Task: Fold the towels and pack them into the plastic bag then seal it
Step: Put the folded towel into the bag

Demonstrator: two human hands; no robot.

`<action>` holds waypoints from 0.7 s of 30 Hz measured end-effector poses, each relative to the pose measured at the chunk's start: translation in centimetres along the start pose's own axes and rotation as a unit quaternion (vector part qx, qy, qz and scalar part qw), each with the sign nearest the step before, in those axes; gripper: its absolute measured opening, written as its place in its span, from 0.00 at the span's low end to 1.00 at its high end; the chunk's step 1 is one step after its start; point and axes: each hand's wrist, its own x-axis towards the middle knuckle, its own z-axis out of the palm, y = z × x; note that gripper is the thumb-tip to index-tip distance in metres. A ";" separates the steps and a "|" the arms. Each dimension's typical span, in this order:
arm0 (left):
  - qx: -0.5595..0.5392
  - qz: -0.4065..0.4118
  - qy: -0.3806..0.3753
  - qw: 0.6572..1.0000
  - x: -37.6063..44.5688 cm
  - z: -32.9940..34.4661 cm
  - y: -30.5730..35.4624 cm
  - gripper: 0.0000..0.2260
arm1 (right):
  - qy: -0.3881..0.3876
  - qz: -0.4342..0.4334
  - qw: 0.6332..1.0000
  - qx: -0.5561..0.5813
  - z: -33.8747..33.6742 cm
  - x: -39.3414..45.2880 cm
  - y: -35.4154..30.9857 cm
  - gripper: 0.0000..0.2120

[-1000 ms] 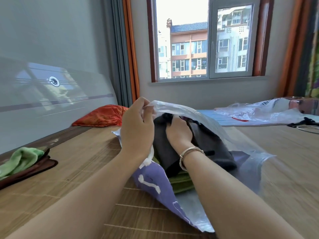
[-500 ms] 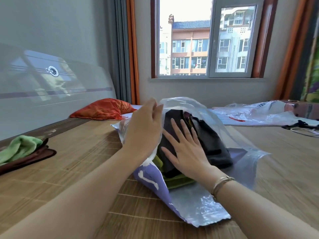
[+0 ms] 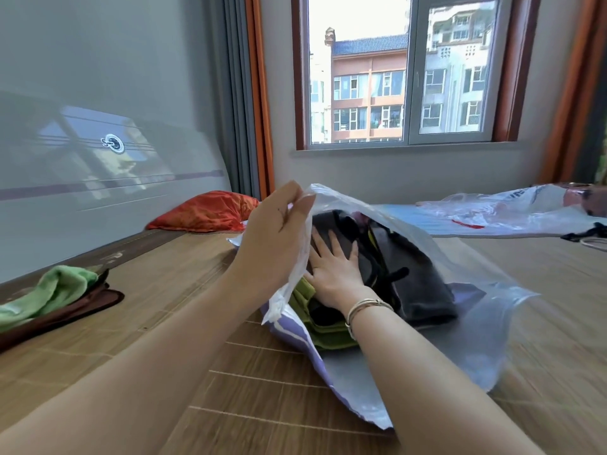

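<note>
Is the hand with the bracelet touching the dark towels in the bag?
Touching. The head view shows the right hand lying flat, fingers spread, on the dark towels inside the plastic bag.

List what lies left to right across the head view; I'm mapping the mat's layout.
green towel → orange cushion → left hand → right hand → dark towels in the plastic bag → second plastic bag

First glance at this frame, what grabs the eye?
Centre frame, the left hand pinches up the rim of a clear plastic bag while the right hand lies flat on dark towels inside. At far left, a green towel waits on the mat.
</note>
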 end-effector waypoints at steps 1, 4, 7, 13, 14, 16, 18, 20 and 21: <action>0.015 -0.003 -0.001 1.000 0.0 -0.2 -0.2 0.14 | 0.003 -0.003 1.000 0.008 -0.2 -0.5 0.2 0.28; 0.066 -0.012 0.009 0.998 -0.2 -0.3 -0.1 0.12 | 0.014 -0.012 0.999 0.042 -1.1 -3.2 0.7 0.27; 0.109 -0.031 0.015 0.993 -0.6 -0.9 0.6 0.12 | 0.000 -0.017 0.998 0.055 -2.2 -7.2 0.8 0.26; 0.137 -0.113 -0.079 0.981 -4.2 -3.3 3.1 0.14 | 0.114 -0.039 0.988 0.094 -5.6 -16.0 -1.0 0.23; 0.128 -0.123 -0.076 0.981 -4.8 -3.9 3.3 0.14 | 0.150 -0.047 0.982 0.100 -6.1 -17.0 -1.4 0.22; 0.130 -0.151 -0.072 0.977 -6.8 -5.6 3.5 0.16 | 0.200 -0.070 0.972 0.104 -6.9 -19.3 -2.8 0.20; 0.156 -0.184 -0.075 0.968 -9.2 -7.5 3.3 0.17 | 0.214 -0.087 0.966 0.118 -7.3 -20.9 -4.7 0.15; 0.179 -0.211 -0.073 0.958 -11.8 -9.7 2.5 0.15 | 0.198 -0.105 0.965 0.135 -7.3 -21.8 -6.9 0.11; 0.191 -0.223 -0.073 0.953 -12.9 -10.8 2.0 0.14 | 0.182 -0.112 0.966 0.147 -7.1 -22.0 -8.1 0.10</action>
